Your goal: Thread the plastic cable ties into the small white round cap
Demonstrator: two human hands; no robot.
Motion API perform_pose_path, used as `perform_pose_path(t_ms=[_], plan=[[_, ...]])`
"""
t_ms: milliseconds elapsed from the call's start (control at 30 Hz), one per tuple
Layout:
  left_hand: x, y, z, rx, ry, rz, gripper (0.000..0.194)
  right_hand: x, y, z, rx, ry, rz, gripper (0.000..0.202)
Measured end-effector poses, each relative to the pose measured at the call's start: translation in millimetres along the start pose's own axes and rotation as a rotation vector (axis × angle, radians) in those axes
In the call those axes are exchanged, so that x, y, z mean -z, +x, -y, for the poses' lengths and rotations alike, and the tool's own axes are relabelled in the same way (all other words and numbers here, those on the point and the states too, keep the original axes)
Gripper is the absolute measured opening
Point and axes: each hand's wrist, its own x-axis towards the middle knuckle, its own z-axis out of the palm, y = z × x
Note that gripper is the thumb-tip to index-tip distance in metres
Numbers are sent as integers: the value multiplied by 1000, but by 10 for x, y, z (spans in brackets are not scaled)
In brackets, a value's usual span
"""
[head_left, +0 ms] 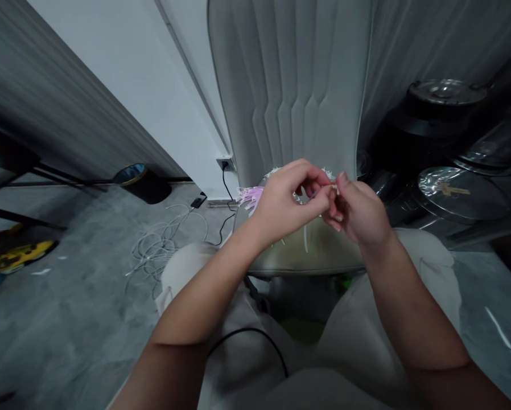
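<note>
Loose, pale trousers cover both legs, folded and creased over the thighs, with seams showing near the knees. A thin black cable arcs across the lap. The left hand, right hand and both forearms are bare.

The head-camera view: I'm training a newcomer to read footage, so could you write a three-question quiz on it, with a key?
1. Over which thing are the left hand and the right hand held?
A) the black bin
B) the chair seat
C) the yellow-and-black object

2. True or false: a pink bundle with white ends shows beside the left hand.

3. Fill in: a black plug sits in the ______ on the white wall.

Key:
1. B
2. True
3. socket
</note>
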Motion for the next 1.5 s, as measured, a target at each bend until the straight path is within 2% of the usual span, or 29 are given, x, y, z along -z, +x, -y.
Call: perform_pose_path(t_ms=[100, 233, 300, 367, 500, 633, 800, 933, 1000, 1100, 1233, 1367, 1500], plan=[[46, 2, 21, 60, -13, -55, 3, 33, 84, -105, -24, 13, -41, 59], [102, -10, 128, 172, -108, -151, 8, 57, 204, -330, -24, -35, -186, 32], [117, -34, 186, 222, -161, -181, 13, 19, 235, -447, -59, -66, -198, 20], [122, -71, 229, 264, -197, -204, 16, -52, 240, -549, -56, -81, -138, 9], [135, -166, 267, 341, -265, -223, 19, -210, 213, -695, -35, -52, 34, 21], [201, -274, 324, 402, -336, -266, 20, -276, 188, -762, -20, -158, 152, 15], [360, -444, 527, 548, -424, -358, 25, -248, 176, -792, -144, -249, 156, 26], [455, -629, 766, 771, -498, -440, 33, -200, 188, -855, -196, -408, 154, 31], [480, -730, 885, 889, -540, -453, 36, -184, 196, -922, -210, -513, 172, 31], [519, -858, 1053, 979, -528, -449, 36, -165, 229, -1064, -260, -664, 164, 33], [639, -939, 1254, 1021, -429, -458, 33, -140, 437, -1257, -250, -759, 159, 34], [825, -930, 1383, 1003, -371, -524, 30, -143, 881, -1397, -199, -865, 159, 34], [944, -895, 1445, 967, -285, -502, 33, -130, 1267, -1467, -93, -969, 69, 26]])
